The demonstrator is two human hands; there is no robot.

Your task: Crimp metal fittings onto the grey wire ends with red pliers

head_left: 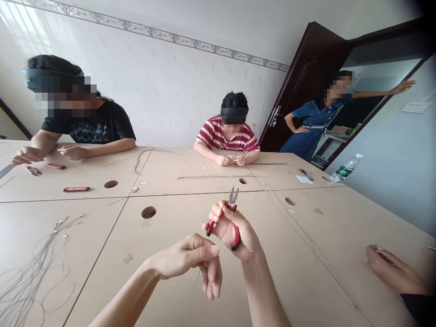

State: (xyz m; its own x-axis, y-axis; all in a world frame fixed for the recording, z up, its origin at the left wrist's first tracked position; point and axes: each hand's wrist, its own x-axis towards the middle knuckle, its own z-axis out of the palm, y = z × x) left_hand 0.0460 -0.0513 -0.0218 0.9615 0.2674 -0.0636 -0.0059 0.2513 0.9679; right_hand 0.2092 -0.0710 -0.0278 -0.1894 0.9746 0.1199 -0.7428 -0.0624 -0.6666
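Small pliers (235,235) with red and black handles rest in my right hand (247,229), their jaws pointing up and slightly apart. Thumb and forefinger of that hand are pinched together at the upper end of a thin strand (214,228). Below and to the left, my left hand (194,256) is closed, thumb pressed on the bent forefinger, where the strand runs in. A faint strand end seems to hang beneath it. Whatever else the left fingers hold is hidden or too small to make out. Both hands are above the table (163,290).
A bundle of grey cords (44,259) with small metal ends lies at the left. Round holes, including one hole (149,212), open in the tabletop. A water bottle (346,169) stands far right. Two people sit opposite; another hand (391,268) rests at right. Someone stands by the door (306,81).
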